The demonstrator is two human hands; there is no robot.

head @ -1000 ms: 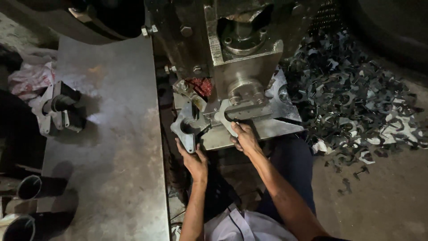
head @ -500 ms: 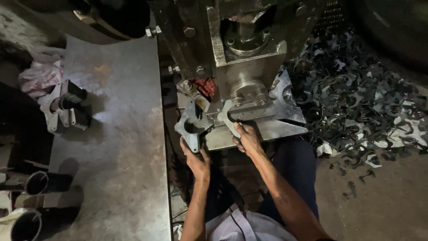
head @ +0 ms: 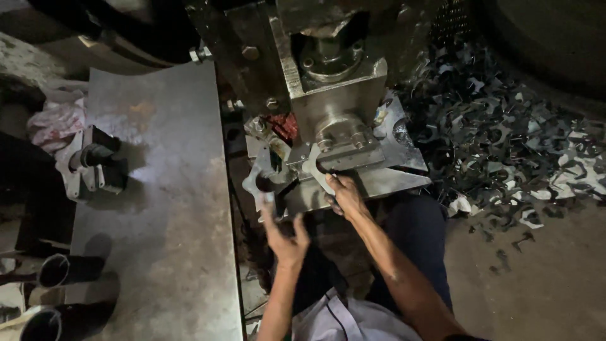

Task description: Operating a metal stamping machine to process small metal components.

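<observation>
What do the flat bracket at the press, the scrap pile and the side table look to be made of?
Bracket, under the right hand: thin sheet metal, probably steel, pale grey, dull sheen. Scrap pile: the same kind of sheet offcuts, dark with bright cut edges. Table: bare metal plate, scuffed, with soft glare. The left hand is open, holding nothing.

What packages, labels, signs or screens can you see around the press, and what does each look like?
No packages, labels, signs or screens are in view. The nearest candidate is a crumpled pink and white cloth or bag at the far left, beside the grey metal table; no label shows on it.
</observation>
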